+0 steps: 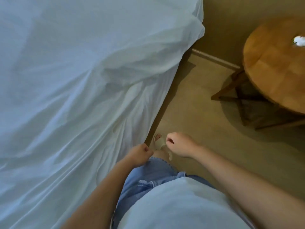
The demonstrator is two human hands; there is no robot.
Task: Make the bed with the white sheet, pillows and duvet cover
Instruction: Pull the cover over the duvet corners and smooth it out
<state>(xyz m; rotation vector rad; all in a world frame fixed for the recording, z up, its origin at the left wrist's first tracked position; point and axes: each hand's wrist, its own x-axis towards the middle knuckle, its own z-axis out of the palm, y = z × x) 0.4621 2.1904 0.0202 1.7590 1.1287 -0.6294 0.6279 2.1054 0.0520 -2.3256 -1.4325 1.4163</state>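
The white sheet (79, 90) lies rumpled over the bed, which fills the left of the view, and hangs down the bed's right side. Its folds run toward my left hand (140, 154), which grips the sheet's hanging edge at the side of the bed with curled fingers. My right hand (179, 144) is over the floor a little to the right, apart from the sheet, its fingers curled with nothing in them. Bulkier white bedding (173, 30) is bunched at the bed's far right corner. No pillow is clearly visible.
A round wooden table (270, 66) on crossed legs stands at the right, with something small and white (299, 41) on top. Tan floor (206, 123) runs between bed and table, ending at a baseboard (214, 59). My sandalled foot (158, 142) is beside the bed.
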